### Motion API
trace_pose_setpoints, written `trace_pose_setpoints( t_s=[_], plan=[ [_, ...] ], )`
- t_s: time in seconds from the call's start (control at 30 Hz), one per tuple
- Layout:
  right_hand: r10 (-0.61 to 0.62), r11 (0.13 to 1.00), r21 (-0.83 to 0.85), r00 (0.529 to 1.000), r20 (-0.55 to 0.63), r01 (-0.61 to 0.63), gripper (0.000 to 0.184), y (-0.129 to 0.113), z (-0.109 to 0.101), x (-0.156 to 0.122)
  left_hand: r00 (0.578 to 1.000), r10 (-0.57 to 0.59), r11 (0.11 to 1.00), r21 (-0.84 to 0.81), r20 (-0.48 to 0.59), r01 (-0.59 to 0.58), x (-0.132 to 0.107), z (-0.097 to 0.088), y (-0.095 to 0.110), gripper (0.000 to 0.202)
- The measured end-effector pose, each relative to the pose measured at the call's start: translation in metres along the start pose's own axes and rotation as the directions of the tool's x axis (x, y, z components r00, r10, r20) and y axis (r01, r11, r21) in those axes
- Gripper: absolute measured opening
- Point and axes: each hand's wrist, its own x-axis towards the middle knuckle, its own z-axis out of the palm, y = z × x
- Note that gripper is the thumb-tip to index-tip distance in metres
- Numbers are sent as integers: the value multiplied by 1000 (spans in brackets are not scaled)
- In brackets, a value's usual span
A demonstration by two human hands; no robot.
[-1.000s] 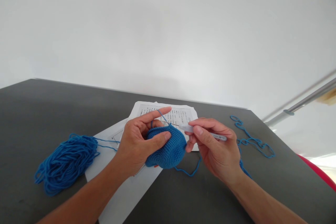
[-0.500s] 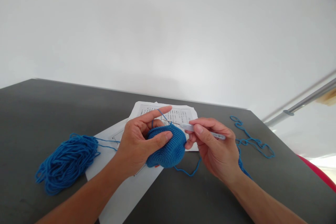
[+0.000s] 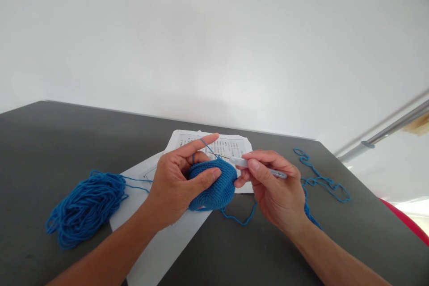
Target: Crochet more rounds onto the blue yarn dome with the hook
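My left hand [image 3: 182, 174] pinches a rounded blue crochet piece [image 3: 216, 190] between thumb and fingers. Its index finger stretches out, with a strand of blue yarn [image 3: 208, 146] looped over it and running down to the top edge of the piece. In my right hand [image 3: 275, 183] is a crochet hook [image 3: 239, 161] with a pale handle, held like a pen. The hook's thin metal shaft points left and meets the stitches at the piece's upper edge; its very tip is hard to make out. A right fingertip touches or nearly touches the piece's right side.
A loose skein of blue yarn [image 3: 87, 208] lies left on the dark table [image 3: 261, 250]. Printed sheets [image 3: 231, 142] and a white paper [image 3: 150, 254] lie beneath my hands. Tangled yarn [image 3: 323, 181] is at the right. A white wall [image 3: 214, 44] stands behind.
The crochet piece has tilted slightly, its lower edge rising a little. My left index finger has dipped inward a touch. Both hands keep their hold.
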Motion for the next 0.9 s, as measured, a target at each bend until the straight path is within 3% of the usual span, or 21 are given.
trace_pose_setpoints(
  t_s=[0.3, 0.9],
  plan=[
    [-27, 1000, -6, 999, 22, 27, 11, 0, -1, 0, 998, 64, 990, 130, -7, -63, 0, -2, 0, 67],
    [-59, 998, -19, 998, 20, 60, 8, 3, -2, 0, 989, 148, 962, 229, 25, -150, -3, -4, 0, 61]
  ],
)
